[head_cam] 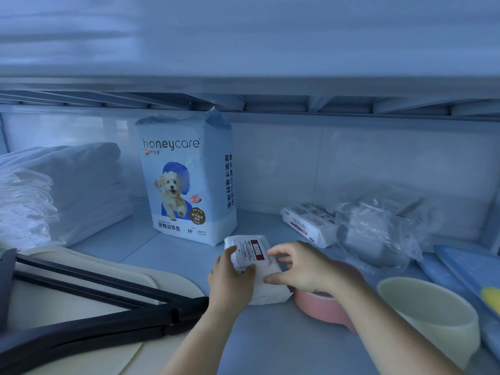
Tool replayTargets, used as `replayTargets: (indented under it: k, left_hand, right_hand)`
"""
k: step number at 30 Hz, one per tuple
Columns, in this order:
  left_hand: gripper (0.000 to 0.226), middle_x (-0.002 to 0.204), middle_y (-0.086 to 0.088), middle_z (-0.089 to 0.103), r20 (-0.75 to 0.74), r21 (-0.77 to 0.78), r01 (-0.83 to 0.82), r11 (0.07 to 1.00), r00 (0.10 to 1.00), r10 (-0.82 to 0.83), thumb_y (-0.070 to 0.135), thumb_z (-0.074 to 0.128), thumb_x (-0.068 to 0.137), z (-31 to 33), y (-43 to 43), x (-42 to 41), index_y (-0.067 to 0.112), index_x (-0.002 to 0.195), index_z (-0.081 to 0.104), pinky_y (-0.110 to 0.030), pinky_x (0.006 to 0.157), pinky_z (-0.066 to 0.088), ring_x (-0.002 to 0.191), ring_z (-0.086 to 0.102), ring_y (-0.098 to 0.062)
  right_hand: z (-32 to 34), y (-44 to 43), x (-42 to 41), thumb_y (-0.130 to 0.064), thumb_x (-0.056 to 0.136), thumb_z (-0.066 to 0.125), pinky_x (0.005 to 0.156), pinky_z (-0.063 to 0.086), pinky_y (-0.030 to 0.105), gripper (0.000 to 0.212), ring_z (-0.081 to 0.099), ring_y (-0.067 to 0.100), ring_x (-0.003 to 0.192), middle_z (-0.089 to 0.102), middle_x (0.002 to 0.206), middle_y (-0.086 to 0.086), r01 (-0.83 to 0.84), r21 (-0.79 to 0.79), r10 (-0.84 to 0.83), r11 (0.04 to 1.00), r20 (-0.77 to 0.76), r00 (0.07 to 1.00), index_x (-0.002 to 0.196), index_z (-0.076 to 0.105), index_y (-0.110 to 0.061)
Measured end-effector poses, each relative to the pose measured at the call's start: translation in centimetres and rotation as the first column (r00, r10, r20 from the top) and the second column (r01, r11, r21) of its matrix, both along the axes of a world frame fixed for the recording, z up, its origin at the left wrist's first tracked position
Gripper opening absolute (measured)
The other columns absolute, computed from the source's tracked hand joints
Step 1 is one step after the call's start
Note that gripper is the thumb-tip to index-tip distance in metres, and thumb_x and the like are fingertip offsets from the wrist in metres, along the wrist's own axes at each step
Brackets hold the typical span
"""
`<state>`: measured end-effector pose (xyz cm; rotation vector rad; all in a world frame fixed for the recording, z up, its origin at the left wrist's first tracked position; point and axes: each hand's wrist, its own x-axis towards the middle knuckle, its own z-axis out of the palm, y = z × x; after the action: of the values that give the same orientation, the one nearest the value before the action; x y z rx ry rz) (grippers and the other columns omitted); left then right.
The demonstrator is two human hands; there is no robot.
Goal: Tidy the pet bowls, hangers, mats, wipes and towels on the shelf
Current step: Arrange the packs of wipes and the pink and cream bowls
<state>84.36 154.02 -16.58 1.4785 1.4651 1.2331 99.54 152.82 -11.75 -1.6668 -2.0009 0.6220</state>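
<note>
Left hand (231, 277) and right hand (300, 269) both clasp the wipes pack (255, 282), fingers curled over its opposite edges. It sits at the front middle of the shelf (270, 345); whether it rests or hangs just clear, I cannot tell. It is probably light, soft and squashy in slick film, so gripping both edges suits it. White wrap, red label. Just beside it is the pink bowl (322, 309); hangers (94, 307) lie left.
</note>
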Motion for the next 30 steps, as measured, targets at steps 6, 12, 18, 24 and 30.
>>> replayTargets:
  k: [6,12,18,24,30]
  left_hand:
    - [0.031,0.124,-0.001,0.054,-0.050,0.087,-0.046,0.995,0.997,0.051,0.023,0.051,0.091,-0.1,-0.1,0.1,0.027,0.122,0.048,-0.037,0.086,0.049,0.106,0.055,-0.021]
    - [0.044,0.141,0.000,0.037,-0.138,0.090,-0.003,0.996,0.990,0.016,0.027,0.046,0.095,0.1,-0.5,0.2,0.021,0.138,0.037,-0.030,0.087,0.042,0.117,0.049,-0.019]
    - [0.049,0.133,0.001,0.041,-0.231,0.100,0.055,0.993,0.973,-0.031,0.025,0.057,0.089,0.0,-0.3,0.3,0.020,0.135,0.042,-0.029,0.097,0.039,0.119,0.045,-0.018]
    - [0.044,0.132,0.000,0.043,-0.292,0.156,0.055,0.986,0.956,-0.007,0.029,0.057,0.089,-0.5,-0.1,0.1,0.022,0.131,0.046,-0.035,0.096,0.041,0.118,0.044,-0.022]
    - [0.040,0.146,0.000,0.034,-0.366,0.290,-0.007,0.957,0.923,0.118,0.018,0.052,0.092,-0.3,-0.1,-0.1,0.022,0.132,0.046,-0.035,0.098,0.037,0.125,0.041,-0.025]
  right_hand:
    - [-0.1,0.1,0.8,-0.051,0.059,0.078,0.100,0.044,0.031,0.064,0.055,0.000,0.112,0.061,0.123,-0.015,-0.017,0.025,0.012,1.000,0.171,0.985,0.118,0.062,-0.031]
    - [-0.1,0.0,0.7,-0.048,0.061,0.078,0.091,0.051,0.032,0.058,0.063,0.002,0.097,0.065,0.112,-0.012,-0.016,0.042,0.010,0.999,0.128,0.992,0.114,0.064,-0.031]
    - [0.3,-0.4,0.8,-0.038,0.068,0.080,0.089,0.052,0.032,0.047,0.065,0.009,0.094,0.067,0.113,-0.009,-0.035,0.065,0.027,0.997,0.122,0.992,0.112,0.065,-0.032]
    - [0.3,-0.4,1.0,-0.041,0.070,0.078,0.093,0.050,0.032,0.053,0.063,0.008,0.102,0.065,0.118,-0.007,-0.027,0.078,0.015,0.997,0.148,0.989,0.118,0.063,-0.029]
    - [1.7,-1.0,2.8,-0.042,0.077,0.074,0.092,0.043,0.020,0.047,0.058,0.003,0.108,0.062,0.122,-0.012,0.018,0.149,-0.035,0.989,0.117,0.993,0.119,0.063,-0.025]
